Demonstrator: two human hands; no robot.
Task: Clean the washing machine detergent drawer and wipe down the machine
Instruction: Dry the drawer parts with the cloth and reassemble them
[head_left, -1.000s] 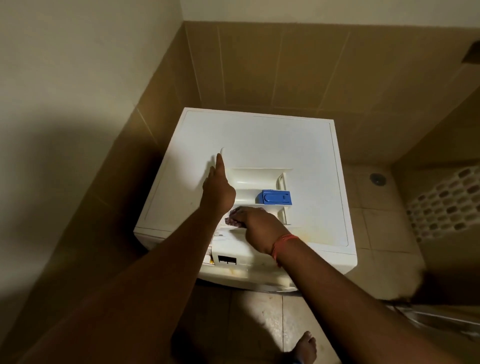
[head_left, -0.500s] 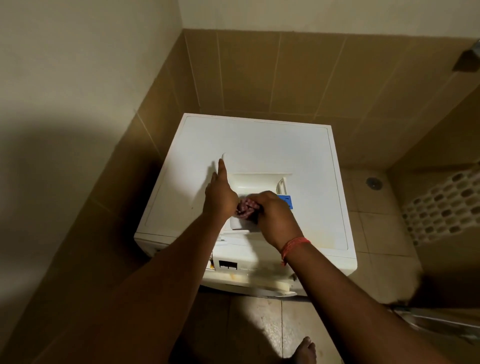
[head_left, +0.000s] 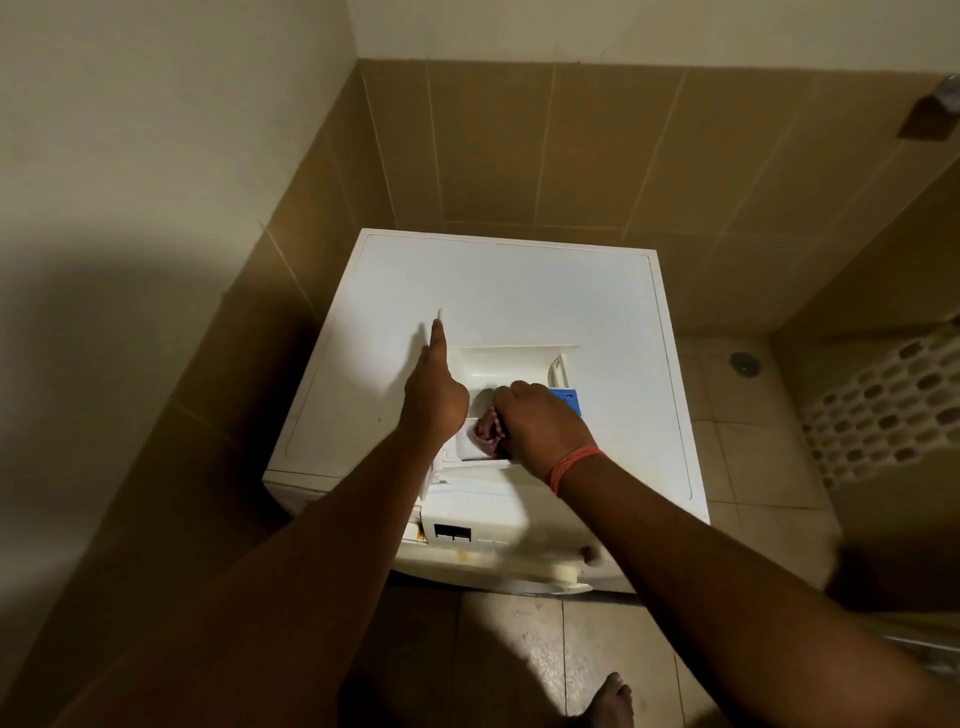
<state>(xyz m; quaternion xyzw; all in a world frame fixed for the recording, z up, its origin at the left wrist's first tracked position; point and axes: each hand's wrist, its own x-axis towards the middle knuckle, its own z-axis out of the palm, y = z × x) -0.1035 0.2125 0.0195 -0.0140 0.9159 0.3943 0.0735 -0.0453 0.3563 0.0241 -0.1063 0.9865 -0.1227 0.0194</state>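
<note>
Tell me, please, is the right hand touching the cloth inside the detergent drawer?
Touching: the head view shows the right hand with fingers curled round the reddish cloth, pressing it into the detergent drawer.
</note>
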